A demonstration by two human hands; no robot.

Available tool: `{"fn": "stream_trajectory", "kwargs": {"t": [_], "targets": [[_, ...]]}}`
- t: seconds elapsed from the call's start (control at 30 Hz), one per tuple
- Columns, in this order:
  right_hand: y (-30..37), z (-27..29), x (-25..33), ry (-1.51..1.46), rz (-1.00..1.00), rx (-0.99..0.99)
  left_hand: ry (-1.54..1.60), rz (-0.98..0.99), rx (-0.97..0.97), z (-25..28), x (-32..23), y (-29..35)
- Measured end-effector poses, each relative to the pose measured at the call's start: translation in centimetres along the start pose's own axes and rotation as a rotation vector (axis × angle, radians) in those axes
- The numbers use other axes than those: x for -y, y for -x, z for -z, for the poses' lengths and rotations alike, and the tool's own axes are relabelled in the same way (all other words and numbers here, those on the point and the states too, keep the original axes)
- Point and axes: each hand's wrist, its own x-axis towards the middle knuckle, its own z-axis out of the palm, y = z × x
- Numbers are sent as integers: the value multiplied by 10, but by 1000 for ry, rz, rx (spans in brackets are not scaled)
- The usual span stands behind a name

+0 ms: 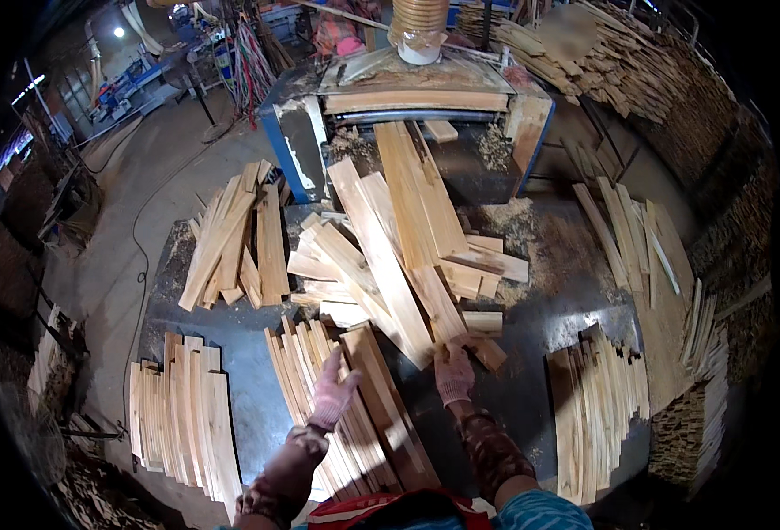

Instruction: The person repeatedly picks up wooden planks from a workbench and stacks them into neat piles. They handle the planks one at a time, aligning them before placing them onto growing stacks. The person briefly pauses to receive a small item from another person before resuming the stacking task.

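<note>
Both my hands wear light pinkish work gloves. My left hand (333,396) is over a row of narrow wooden strips (294,367), its fingers stretched out and the thumb apart, holding nothing. A wider, darker board (390,397) lies just right of that row. My right hand (454,375) has its fingers closed at the near end of a wooden board (436,305), which slants away from me over the loose pile. Left of it, a long pale board (381,256) lies across the same pile, its near end close to my right hand.
A planer-like machine (416,102) with a ribbed duct stands at the far side, wide boards (421,190) reaching out from its opening. Stacked strips lie at the left (182,406) and right (597,411) of the dark metal table (518,389). More boards (231,234) pile up at far left.
</note>
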Motion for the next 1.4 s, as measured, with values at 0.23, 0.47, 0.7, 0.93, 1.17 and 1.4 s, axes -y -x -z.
{"fn": "stream_trajectory", "kwargs": {"t": [0.23,0.47,0.7,0.93,1.17,1.4], "targets": [[-60,33,41,212,275,-65,881,-10,161,-140,24,-164],[-54,49,64,14,283,65,752,287,334,-146,38,-190],[58,21,-14,-611,-18,255,1176,344,116,-17,-3,-83],[210,40,-36,-450,-347,727,1849,344,466,47,-23,28],[227,11,-63,-687,-234,760,1895,195,696,57,-25,78],[254,74,-4,-1272,-497,984,1660,152,537,68,10,87]]}}
